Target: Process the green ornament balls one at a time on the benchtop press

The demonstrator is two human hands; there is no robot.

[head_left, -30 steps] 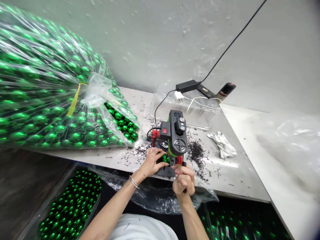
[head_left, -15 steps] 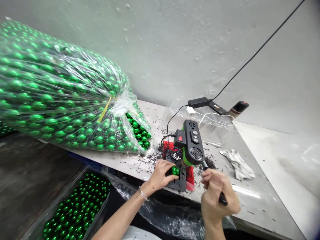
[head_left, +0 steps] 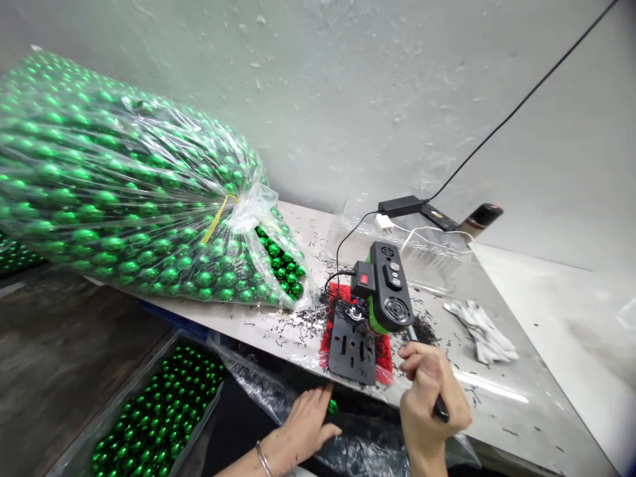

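Note:
Just below the table's front edge is my left hand (head_left: 308,424), its fingers stretched out and the thumb spread apart. A shiny green ball (head_left: 332,405) shows in the gap between index finger and thumb, partly hidden and apparently loose. My right hand (head_left: 433,394) wraps around the black-ended lever handle (head_left: 440,409) of a small black and green press-like machine (head_left: 391,288). The machine's slotted black base plate (head_left: 352,361) lies bare over a red mat (head_left: 385,358).
A large clear bag of green balls (head_left: 124,199) fills the left, with a torn opening near its tie. A lined bin of green balls (head_left: 159,411) stands below. White gloves (head_left: 481,331), a power adapter (head_left: 400,205) with cables and black scraps (head_left: 298,318) lie on the table.
My left hand has moved off the base plate, down toward me past the table edge, and its fingers have opened around the green ball. My right hand stays on the lever.

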